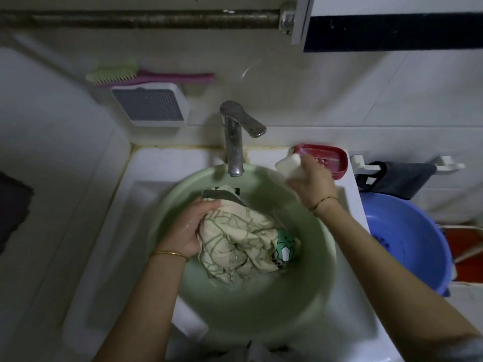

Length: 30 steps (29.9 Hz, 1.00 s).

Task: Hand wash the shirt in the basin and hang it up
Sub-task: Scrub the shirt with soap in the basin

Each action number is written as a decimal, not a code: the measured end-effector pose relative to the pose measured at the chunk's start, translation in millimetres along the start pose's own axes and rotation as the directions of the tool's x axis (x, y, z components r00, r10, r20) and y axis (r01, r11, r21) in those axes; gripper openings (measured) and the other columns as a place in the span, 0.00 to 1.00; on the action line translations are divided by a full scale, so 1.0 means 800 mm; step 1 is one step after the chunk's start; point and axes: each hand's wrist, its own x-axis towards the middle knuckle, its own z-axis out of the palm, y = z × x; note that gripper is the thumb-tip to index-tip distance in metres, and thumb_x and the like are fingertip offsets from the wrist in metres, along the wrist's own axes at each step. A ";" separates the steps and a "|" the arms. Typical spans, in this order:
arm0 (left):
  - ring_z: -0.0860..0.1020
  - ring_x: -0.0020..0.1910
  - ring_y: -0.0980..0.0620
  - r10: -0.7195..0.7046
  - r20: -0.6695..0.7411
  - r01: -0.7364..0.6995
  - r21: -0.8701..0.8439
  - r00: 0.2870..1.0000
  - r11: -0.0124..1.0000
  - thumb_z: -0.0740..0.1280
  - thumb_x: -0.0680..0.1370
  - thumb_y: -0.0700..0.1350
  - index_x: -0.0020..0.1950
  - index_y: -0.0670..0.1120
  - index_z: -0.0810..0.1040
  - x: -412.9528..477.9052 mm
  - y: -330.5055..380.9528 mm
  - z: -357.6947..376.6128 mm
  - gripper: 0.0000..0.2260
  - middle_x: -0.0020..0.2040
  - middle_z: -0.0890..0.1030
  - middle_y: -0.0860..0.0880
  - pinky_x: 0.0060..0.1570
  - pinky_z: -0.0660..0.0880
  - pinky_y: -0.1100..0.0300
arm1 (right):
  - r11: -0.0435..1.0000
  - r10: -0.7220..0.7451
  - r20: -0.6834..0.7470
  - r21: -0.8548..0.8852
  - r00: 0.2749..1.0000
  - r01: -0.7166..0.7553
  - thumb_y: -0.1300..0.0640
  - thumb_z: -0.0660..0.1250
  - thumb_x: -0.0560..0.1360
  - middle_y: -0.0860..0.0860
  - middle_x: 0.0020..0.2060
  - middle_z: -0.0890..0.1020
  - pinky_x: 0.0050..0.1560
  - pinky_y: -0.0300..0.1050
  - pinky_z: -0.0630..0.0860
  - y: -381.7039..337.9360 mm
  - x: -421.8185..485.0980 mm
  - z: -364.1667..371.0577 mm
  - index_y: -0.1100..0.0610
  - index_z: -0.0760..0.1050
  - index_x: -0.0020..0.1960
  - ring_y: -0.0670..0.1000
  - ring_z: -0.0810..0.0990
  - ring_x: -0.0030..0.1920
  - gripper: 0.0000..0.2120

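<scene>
My left hand (188, 228) grips the bunched shirt (235, 239) at its left edge, mid-basin (261, 317): cream cloth, green lines, dark collar pointing away. Beyond and to the right, my right hand (311, 184) has its fingers curled around the soap bar (288, 165), beside the red soap dish (337, 158); soaping means moving it nearer and leftward.

Your one head-worn camera looks steeply down from close above the green basin (261, 309), which fills mid-frame. It faces the tiled wall (339, 100) behind the tap (235, 142) (wide-angle, so edges bend).
</scene>
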 end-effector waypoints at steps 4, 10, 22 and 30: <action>0.80 0.53 0.41 -0.019 -0.015 0.017 -0.162 1.000 0.987 0.52 0.80 0.59 0.57 0.39 0.79 -0.007 0.004 -0.010 0.27 0.54 0.81 0.37 0.56 0.74 0.48 | 0.994 0.097 0.251 -0.066 0.963 -0.083 0.57 0.67 0.73 0.57 0.56 0.78 0.59 0.50 0.73 0.001 -0.019 0.042 0.58 0.70 0.61 0.57 0.76 0.56 0.18; 0.77 0.58 0.41 -0.169 -0.028 0.156 -0.270 0.985 0.950 0.53 0.81 0.43 0.63 0.36 0.74 -0.005 -0.002 -0.025 0.17 0.60 0.78 0.36 0.61 0.71 0.47 | 0.970 0.112 0.322 -0.242 0.940 -0.032 0.58 0.62 0.77 0.60 0.59 0.76 0.58 0.58 0.74 -0.005 -0.033 0.066 0.58 0.60 0.68 0.62 0.75 0.59 0.21; 0.83 0.48 0.48 -0.032 0.172 0.054 -0.120 0.984 0.991 0.61 0.69 0.56 0.52 0.42 0.82 -0.023 -0.005 -0.024 0.23 0.52 0.83 0.42 0.45 0.80 0.55 | 0.810 0.074 0.381 -0.562 0.922 0.167 0.64 0.55 0.79 0.57 0.54 0.77 0.44 0.51 0.74 -0.015 -0.021 0.099 0.53 0.60 0.66 0.59 0.79 0.50 0.17; 0.76 0.61 0.41 0.042 0.137 -0.011 -0.223 0.990 0.975 0.57 0.79 0.59 0.55 0.43 0.79 -0.012 0.003 -0.036 0.22 0.58 0.80 0.41 0.62 0.71 0.46 | 0.678 0.264 0.493 -0.706 0.829 0.204 0.60 0.58 0.80 0.52 0.57 0.79 0.53 0.47 0.74 -0.007 -0.029 0.130 0.58 0.75 0.60 0.54 0.78 0.57 0.12</action>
